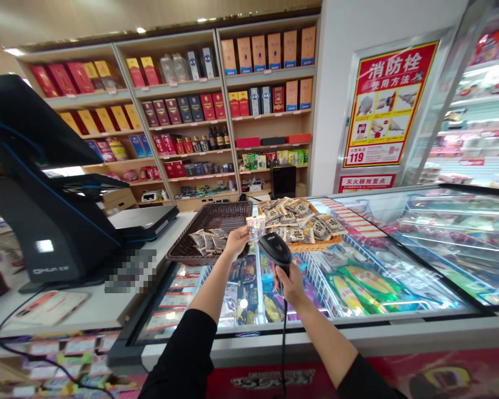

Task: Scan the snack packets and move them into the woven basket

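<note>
My left hand (235, 241) pinches a small clear snack packet (256, 226) and holds it up between two baskets. My right hand (290, 284) grips the handle of a black barcode scanner (275, 247), whose head points at the packet from just below it. A dark brown wicker basket (228, 213) on the left holds a few similar packets (208, 240). A light wicker basket (316, 244) on the right is piled with several packets (299, 219). Both baskets sit on the glass lid of a chest freezer (357, 277).
A black checkout terminal (45, 183) stands on the white counter (87, 305) at left, with a cable trailing down. Shelves of boxed goods (199, 105) fill the back wall. A red fire-hydrant poster (388, 102) hangs at right, beside a refrigerated display (478, 111).
</note>
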A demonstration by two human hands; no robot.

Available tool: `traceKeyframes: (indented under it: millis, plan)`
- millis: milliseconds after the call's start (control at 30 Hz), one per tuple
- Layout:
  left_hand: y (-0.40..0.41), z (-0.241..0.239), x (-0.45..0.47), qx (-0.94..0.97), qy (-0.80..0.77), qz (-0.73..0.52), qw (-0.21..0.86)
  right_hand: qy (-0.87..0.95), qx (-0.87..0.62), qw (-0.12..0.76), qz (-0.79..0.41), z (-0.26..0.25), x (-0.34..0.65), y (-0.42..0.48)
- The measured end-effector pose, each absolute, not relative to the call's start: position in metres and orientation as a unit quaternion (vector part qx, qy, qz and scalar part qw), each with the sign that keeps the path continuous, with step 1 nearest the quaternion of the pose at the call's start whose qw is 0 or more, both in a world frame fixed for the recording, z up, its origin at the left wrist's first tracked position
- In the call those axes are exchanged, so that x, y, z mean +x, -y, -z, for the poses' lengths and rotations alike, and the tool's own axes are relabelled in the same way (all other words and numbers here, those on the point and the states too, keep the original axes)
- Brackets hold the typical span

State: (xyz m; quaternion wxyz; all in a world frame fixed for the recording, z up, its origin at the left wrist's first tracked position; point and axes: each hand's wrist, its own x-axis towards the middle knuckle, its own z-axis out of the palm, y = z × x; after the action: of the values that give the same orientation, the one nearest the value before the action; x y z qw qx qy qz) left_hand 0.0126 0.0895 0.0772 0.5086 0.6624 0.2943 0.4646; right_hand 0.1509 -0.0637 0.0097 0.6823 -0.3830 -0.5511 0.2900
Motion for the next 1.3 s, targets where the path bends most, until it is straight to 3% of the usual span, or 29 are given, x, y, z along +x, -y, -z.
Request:
traceKeyframes:
  millis: [333, 1133, 1233, 1300]
  plan:
    - [-0.095, -0.0728, 0.0134, 0.611, -0.37, -0.48, 0.509, 0.53, -0.392, 0.689, -0.302, -0.0089, 0.149, 0.0646]
    - [-0.0905, -0.0726, 0.0138, 0.622, -0.386, -0.487, 0.477, 0.521, -0.398, 0.691, -0.305, -0.0135, 0.15, 0.069]
    - [-0.0912, -0.0752, 0.0116, 0.591, -0.402, -0.55, 0.432, 0.497, -0.393, 0.714, -0.299, -0.0153, 0.1472, 0.0703]
    - [-0.0906, -0.0789, 0.006, 0.565, -0.441, -0.612, 0.334, 0.467, -0.386, 0.736, -0.3, -0.0165, 0.1463, 0.0695]
